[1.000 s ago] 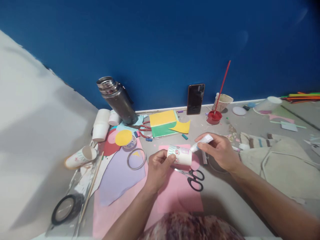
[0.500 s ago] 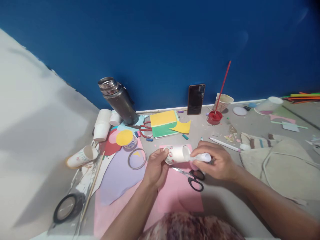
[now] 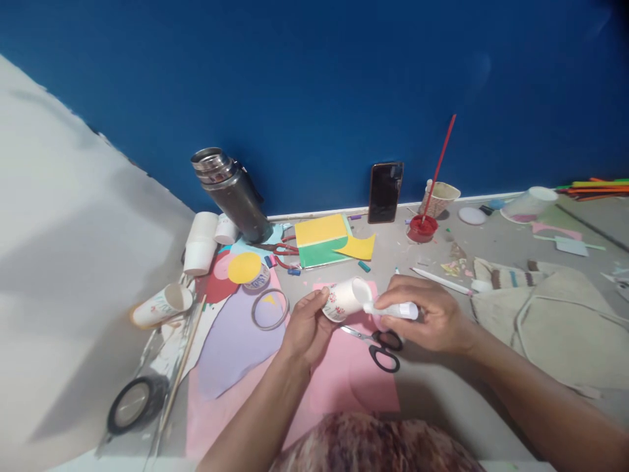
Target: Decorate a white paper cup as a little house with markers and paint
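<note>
I note a white paper cup (image 3: pixel 344 299) with red floral print and a white glue tube (image 3: pixel 393 310). Beneath them, a pink sheet (image 3: pixel 354 377) and black-handled scissors (image 3: pixel 383 347). At 11 o'clock, a yellow disc (image 3: pixel 244 267), a lilac sheet (image 3: pixel 236 344). At 12, a yellow-and-green pad (image 3: pixel 322 240); red paint pot (image 3: pixel 421 228). Blue wall (image 3: pixel 314 85); grey worktop (image 3: pixel 442 387).

A steel thermos flask (image 3: pixel 230 193) stands tilted at the far left against the blue wall (image 3: pixel 314 85), with white paper cups (image 3: pixel 200 244) lying beside it. A dark phone (image 3: pixel 384 193) leans on the wall farther right, near a red paint pot (image 3: pixel 422 228) and a brush cup (image 3: pixel 439 198). Black-handled scissors (image 3: pixel 379 341) lie on pink paper (image 3: pixel 344 380). A tape roll (image 3: pixel 132 406) sits near left on the counter (image 3: pixel 442 393).
</note>
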Demonstrator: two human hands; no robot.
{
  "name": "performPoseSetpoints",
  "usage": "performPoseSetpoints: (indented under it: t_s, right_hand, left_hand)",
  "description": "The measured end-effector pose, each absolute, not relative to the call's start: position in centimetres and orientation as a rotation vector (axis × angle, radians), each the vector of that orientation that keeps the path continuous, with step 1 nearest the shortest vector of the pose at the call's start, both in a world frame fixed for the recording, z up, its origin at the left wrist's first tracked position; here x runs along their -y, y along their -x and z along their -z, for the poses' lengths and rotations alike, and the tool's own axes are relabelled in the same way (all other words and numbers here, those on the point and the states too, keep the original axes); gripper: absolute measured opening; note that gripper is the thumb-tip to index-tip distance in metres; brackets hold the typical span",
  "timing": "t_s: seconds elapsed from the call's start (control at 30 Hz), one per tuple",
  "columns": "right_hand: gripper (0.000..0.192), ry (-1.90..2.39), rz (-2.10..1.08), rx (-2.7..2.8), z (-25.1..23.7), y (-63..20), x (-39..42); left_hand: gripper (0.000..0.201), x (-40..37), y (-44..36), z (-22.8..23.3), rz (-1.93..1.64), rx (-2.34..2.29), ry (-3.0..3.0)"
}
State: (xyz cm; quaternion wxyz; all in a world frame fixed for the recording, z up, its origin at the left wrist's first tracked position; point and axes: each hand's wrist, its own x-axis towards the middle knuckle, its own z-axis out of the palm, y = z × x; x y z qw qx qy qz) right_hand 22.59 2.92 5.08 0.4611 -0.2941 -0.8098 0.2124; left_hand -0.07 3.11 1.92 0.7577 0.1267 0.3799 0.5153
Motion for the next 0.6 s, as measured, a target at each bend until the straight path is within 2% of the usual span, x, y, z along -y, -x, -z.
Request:
performPoseSetpoints:
  t_s: [0.17,0.4,0.6]
  right_hand:
    - [0.013,0.816,-0.329,2.059,-4.68,-23.24,-3.58]
    - [0.018,0.885,-0.534,1.841,-4.86,-23.49,-3.68]
    - [0.017,0.825,-0.686,1.861,-4.98,-23.62,-3.55]
  left_hand:
    - [0.006,-3.36,0.32,-2.07,-1.073,-0.850,-0.107]
    - [0.012,-3.33,0.32,-2.60,-0.961,-0.867,-0.009]
    - [0.015,-3.39,0.49,-2.36,-0.936,-0.838,0.024]
